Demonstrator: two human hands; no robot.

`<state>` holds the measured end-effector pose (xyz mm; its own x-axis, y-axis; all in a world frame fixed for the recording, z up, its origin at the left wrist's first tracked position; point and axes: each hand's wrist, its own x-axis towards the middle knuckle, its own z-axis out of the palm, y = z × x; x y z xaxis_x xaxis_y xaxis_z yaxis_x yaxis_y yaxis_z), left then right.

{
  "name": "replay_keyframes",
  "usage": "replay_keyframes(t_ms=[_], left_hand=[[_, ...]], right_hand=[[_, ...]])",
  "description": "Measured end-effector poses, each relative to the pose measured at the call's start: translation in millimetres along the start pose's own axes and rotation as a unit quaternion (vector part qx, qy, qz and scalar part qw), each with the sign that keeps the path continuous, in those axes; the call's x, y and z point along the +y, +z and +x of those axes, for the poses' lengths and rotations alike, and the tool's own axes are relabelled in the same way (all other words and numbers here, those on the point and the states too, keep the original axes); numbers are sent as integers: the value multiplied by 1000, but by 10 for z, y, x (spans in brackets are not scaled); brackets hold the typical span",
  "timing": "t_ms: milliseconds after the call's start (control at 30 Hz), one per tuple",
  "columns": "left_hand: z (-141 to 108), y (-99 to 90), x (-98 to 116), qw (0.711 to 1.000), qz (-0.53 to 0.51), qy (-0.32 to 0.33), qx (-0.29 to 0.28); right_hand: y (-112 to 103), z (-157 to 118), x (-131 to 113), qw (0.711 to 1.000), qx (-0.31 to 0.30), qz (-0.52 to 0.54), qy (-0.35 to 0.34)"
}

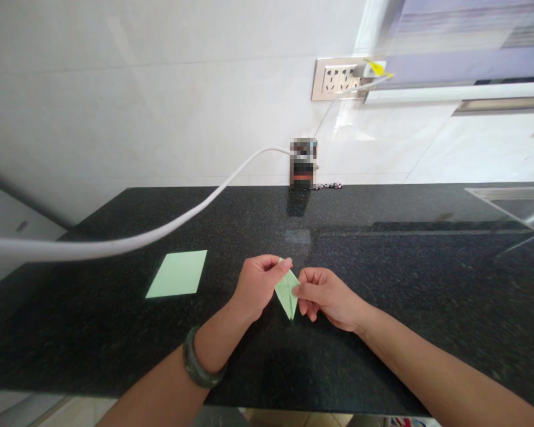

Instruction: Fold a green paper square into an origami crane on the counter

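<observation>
Head view: two bare hands work over one dark speckled counter (93, 338), with two pieces of pale green paper in sight, one folded and one flat. The folded paper (286, 292), a narrow diamond with its point towards the person, is held between the hands, near the counter's front edge. The left hand (257, 283) pinches its upper end between thumb and fingers; the right hand (327, 295) grips its right edge, thumb on top. Both hands cover parts of the paper, so its full outline and number of layers are hard to make out. One flat sheet (178, 274) lies to the left, apart from the hands. One dark bracelet (199, 365) circles the left wrist.

Against the wall (137, 107) stands one upright object (303, 163), blurred into blocks, so I cannot tell what it is. One thick white cable (137, 239) runs to it from the left, cut off by the frame; one beaded strand (329, 186) lies at its foot. One socket panel (331, 80) is partly covered by one yellow tag (376, 68). At right, one sink (511, 194) is cut off.
</observation>
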<state>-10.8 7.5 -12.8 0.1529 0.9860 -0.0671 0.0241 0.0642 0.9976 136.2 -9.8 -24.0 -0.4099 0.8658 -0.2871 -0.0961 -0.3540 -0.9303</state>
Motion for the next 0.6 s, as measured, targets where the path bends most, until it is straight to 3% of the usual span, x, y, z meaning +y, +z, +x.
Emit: replay_keyframes(t_ms=[600], left_hand=[[-6,3,24,1000,-8,-13,2]], right_hand=[[-19,4,2,1000,-4,1,1]])
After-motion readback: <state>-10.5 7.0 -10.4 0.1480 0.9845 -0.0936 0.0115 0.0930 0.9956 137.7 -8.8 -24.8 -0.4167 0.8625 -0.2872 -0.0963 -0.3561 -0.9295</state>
